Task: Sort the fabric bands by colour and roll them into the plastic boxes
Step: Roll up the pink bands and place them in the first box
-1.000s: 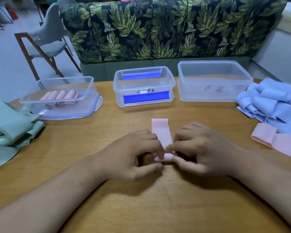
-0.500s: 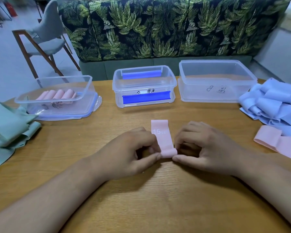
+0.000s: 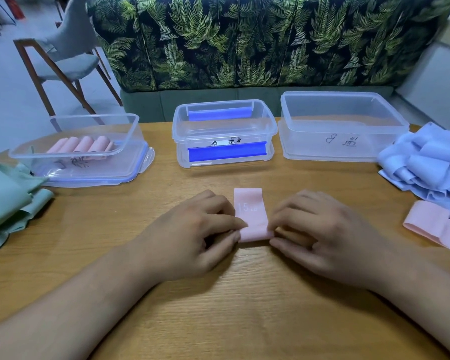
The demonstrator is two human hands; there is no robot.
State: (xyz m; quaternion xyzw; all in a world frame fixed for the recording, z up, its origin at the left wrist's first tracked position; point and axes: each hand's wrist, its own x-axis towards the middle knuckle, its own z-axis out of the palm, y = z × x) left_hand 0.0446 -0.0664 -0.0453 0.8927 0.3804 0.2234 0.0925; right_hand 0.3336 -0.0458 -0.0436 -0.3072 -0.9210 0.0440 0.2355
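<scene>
I have both hands on the pink band (image 3: 250, 216) mid-table: left hand (image 3: 192, 235) and right hand (image 3: 322, 235) pinch its rolled near end so the roll stays tight and even for the left box (image 3: 73, 154)

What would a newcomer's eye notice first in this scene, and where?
At the centre of the wooden table, the left hand and the right hand pinch the rolled near end of a pink band marked 15. Behind them to the left, a clear box holds a row of pink rolls. A blue pile of bands lies at the right edge, a green pile at the left.
</scene>
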